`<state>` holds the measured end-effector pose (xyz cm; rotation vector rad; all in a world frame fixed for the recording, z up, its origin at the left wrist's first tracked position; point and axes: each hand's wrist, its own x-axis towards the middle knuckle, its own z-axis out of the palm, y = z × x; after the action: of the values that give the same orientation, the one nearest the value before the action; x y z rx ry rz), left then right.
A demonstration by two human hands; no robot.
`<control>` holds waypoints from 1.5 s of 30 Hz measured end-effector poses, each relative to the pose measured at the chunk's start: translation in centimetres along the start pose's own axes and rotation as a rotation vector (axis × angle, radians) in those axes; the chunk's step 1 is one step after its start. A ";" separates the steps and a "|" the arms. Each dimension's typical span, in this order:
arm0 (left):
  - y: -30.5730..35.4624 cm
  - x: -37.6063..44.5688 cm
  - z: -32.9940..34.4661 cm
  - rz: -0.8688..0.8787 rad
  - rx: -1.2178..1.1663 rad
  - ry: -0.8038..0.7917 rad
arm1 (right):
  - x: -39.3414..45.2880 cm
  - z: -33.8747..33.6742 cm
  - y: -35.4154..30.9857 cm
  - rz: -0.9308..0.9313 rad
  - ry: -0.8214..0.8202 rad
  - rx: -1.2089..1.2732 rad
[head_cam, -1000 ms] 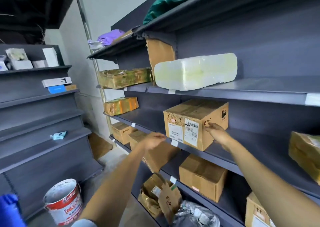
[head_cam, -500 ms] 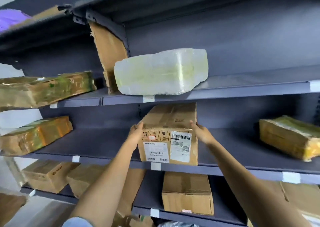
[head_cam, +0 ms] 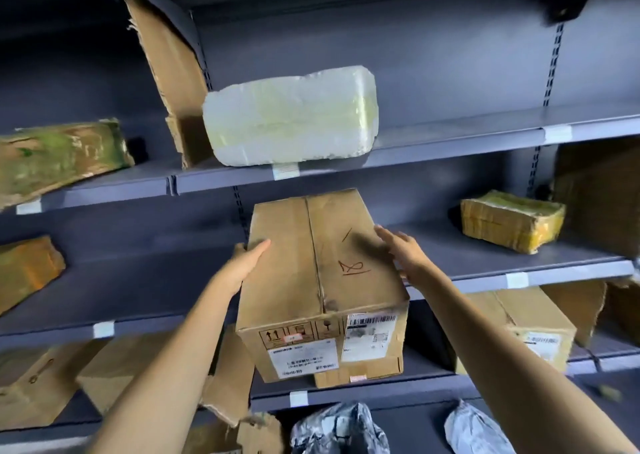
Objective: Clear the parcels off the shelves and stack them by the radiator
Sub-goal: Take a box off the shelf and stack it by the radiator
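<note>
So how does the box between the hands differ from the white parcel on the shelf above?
The box is plain brown cardboard with labels; the white parcel is wrapped in pale, yellowish film. The box juts out past the shelf edge between the left hand and right hand; the white parcel lies untouched. Both are oblong.

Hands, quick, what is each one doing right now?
Left hand: open, straight fingers pressed against the box's left side.
Right hand: open, fingers straight at the box's right edge.
</note>
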<state>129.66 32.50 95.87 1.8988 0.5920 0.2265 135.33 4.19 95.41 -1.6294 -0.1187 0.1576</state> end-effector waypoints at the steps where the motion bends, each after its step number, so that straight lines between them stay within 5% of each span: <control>1: 0.0 0.0 0.5 -0.014 -0.080 -0.035 | -0.3 0.4 0.1 -0.015 -0.036 -0.038; 6: 0.3 -0.4 2.3 -0.040 -0.212 -0.147 | -1.4 -0.9 1.0 -0.018 -0.119 -0.078; 10: 1.6 -3.0 6.6 0.028 -0.180 -0.180 | -2.7 -5.6 2.5 -0.051 -0.009 -0.096; 19: -2.0 -19.9 29.1 0.396 -0.026 -0.089 | -12.1 -25.8 13.3 0.136 0.353 0.144; 30: 7.0 -41.5 59.6 0.501 -0.044 -0.867 | -38.7 -55.7 15.9 0.216 1.023 0.071; 34: 8.9 -49.3 68.8 0.379 0.033 -1.178 | -46.9 -62.3 17.2 0.227 1.123 0.079; 45: 10.2 -54.2 89.2 0.201 0.113 -1.385 | -47.9 -77.2 23.9 0.328 1.285 0.064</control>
<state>123.72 -70.23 75.83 1.7293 -0.5331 -0.9567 101.12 -81.50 77.73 -1.4067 1.1161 -0.6373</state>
